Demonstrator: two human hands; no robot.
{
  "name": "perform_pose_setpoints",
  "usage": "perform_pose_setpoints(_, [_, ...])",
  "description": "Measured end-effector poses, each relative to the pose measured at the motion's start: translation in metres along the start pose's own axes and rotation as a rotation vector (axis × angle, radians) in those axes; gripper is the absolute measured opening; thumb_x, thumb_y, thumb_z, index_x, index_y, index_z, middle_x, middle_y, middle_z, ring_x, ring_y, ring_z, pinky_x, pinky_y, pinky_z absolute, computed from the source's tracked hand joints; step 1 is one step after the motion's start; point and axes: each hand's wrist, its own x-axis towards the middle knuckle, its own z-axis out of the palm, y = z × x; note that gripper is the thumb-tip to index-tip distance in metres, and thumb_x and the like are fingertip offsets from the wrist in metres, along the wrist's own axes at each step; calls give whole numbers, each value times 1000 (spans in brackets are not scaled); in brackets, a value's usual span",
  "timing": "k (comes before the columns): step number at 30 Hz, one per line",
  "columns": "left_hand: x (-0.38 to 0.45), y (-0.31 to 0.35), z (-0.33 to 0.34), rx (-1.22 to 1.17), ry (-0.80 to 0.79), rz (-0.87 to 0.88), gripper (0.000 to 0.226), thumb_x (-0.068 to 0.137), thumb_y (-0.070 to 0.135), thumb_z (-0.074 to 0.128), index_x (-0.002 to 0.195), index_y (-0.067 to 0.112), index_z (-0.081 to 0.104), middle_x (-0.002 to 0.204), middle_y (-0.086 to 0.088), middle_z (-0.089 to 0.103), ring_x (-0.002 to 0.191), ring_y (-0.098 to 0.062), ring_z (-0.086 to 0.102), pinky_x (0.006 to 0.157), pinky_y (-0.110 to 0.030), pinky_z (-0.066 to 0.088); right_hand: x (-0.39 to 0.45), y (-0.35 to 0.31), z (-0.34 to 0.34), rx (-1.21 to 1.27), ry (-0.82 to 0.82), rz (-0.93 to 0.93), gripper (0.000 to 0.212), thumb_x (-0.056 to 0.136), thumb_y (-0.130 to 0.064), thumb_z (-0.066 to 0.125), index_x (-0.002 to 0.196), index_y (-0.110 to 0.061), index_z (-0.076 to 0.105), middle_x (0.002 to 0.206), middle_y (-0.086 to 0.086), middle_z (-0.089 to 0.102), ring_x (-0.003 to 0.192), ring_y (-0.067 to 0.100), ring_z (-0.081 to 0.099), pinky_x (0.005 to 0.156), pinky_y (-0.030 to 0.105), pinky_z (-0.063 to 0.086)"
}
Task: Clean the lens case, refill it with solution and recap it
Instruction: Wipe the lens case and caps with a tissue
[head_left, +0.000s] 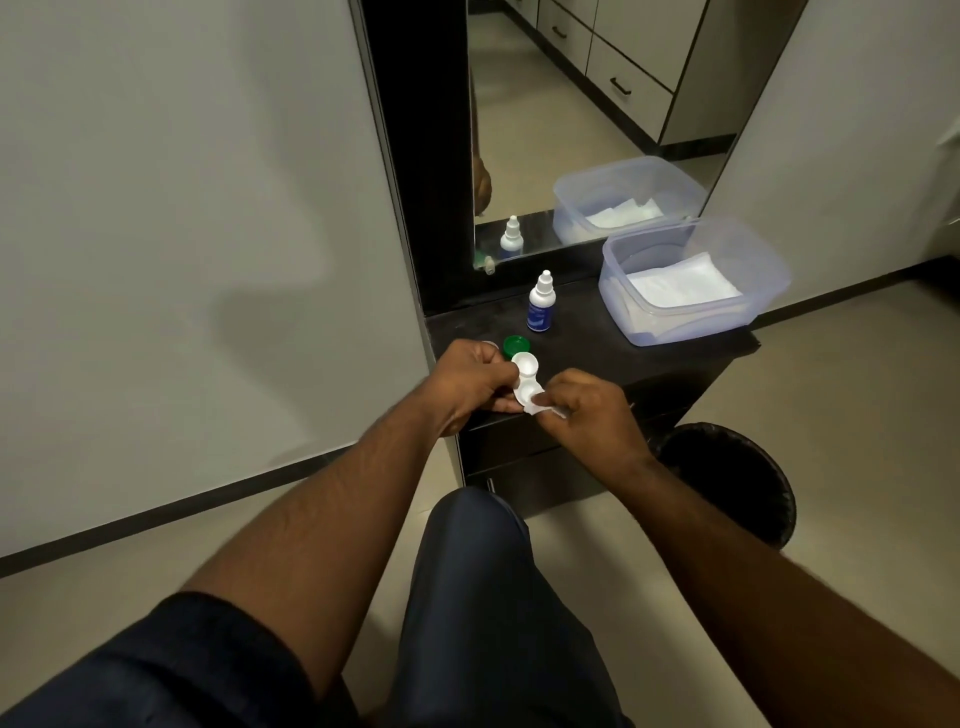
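My left hand (470, 384) grips the white lens case (525, 375) by its left side, above the front edge of the dark counter (649, 353). Both wells of the case are uncapped and face up. My right hand (587, 410) pinches a small white tissue (543, 407) against the nearer well. A green cap (514, 345) lies on the counter just behind the case. Another pale cap peeks out behind my left hand, mostly hidden. The solution bottle (541, 302), white with a blue label, stands upright and capped further back.
A translucent plastic tub (691, 280) holding white tissues sits at the counter's right end. A mirror (597, 119) rises behind the counter. A black waste bin (732, 478) stands on the floor to the right, below the counter. My knee (478, 545) is in front of the cabinet.
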Motion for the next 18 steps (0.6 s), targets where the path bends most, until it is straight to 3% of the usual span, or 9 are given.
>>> perform_pose_setpoints(3, [-1, -1, 0, 0, 3, 16, 20, 81, -9, 60, 65, 2, 54, 77, -19, 65, 63, -20, 72, 52, -23, 57, -3, -7, 5, 5, 74, 76, 16, 72, -2, 74, 88, 2, 73, 84, 15, 68, 75, 27, 65, 70, 29, 49])
perform_pose_setpoints(14, [1, -2, -1, 25, 21, 22, 25, 80, -9, 59, 59, 4, 54, 70, -12, 65, 57, -14, 68, 53, -22, 57, -3, -38, 23, 171, 241, 524, 20, 81, -12, 70, 98, -2, 71, 93, 10, 67, 82, 18, 62, 72, 25, 50])
perform_pose_setpoints(16, [2, -4, -1, 27, 23, 36, 28, 79, -9, 59, 56, 5, 54, 69, -13, 65, 58, -16, 69, 55, -24, 58, 3, -45, 26, 280, 282, 663, 13, 80, -13, 69, 89, -4, 73, 85, 8, 69, 75, 18, 64, 68, 29, 52])
perform_pose_setpoints(18, [3, -5, -3, 1, 25, 35, 29, 79, -10, 59, 55, 5, 53, 70, -14, 65, 59, -17, 69, 56, -25, 59, 10, -48, 29, 658, 377, 914, 6, 78, -8, 70, 80, -2, 70, 75, 8, 68, 72, 22, 65, 66, 32, 53])
